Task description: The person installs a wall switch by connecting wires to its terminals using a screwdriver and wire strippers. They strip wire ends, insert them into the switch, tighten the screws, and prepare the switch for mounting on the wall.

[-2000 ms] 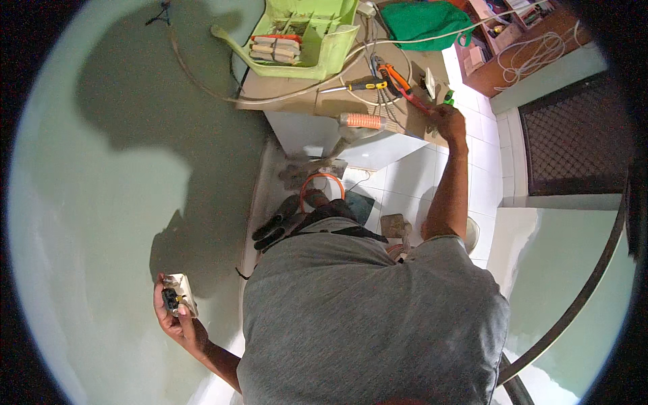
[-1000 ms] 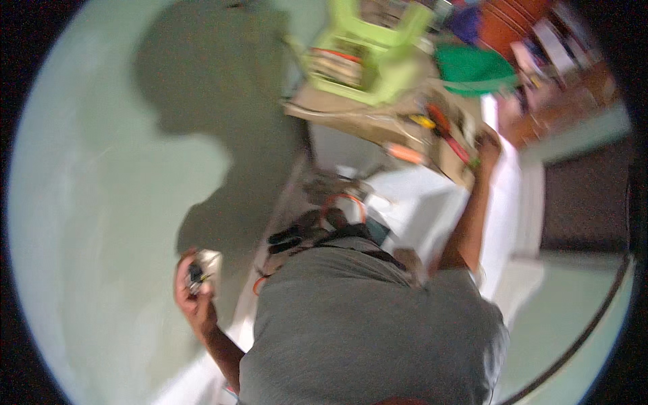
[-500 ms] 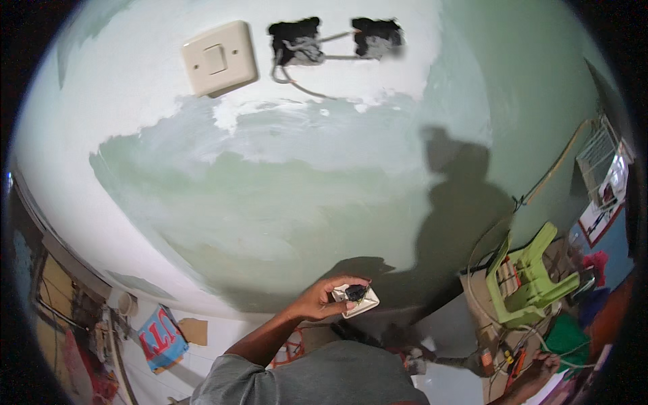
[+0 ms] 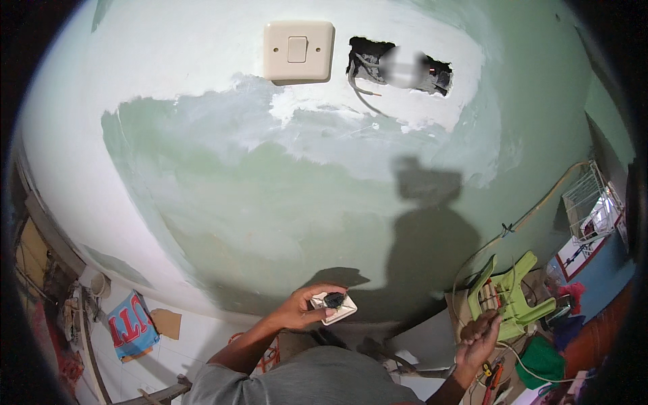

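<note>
Currently left hand (image 4: 300,312) grip closed on a white socket plate (image 4: 332,307) — right hand (image 4: 478,337) grip wrapped round a tool handle (image 4: 476,325) near the green plastic chair (image 4: 509,300).

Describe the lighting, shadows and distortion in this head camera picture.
Head view: fisheye bends the wall into a dome with black corners; hard light throws the person's shadow onto it; the open wall box has a smeared patch; the left hand with the switch plate looks sharp.

Right hand (image 4: 478,337) off workbench, raised
</note>
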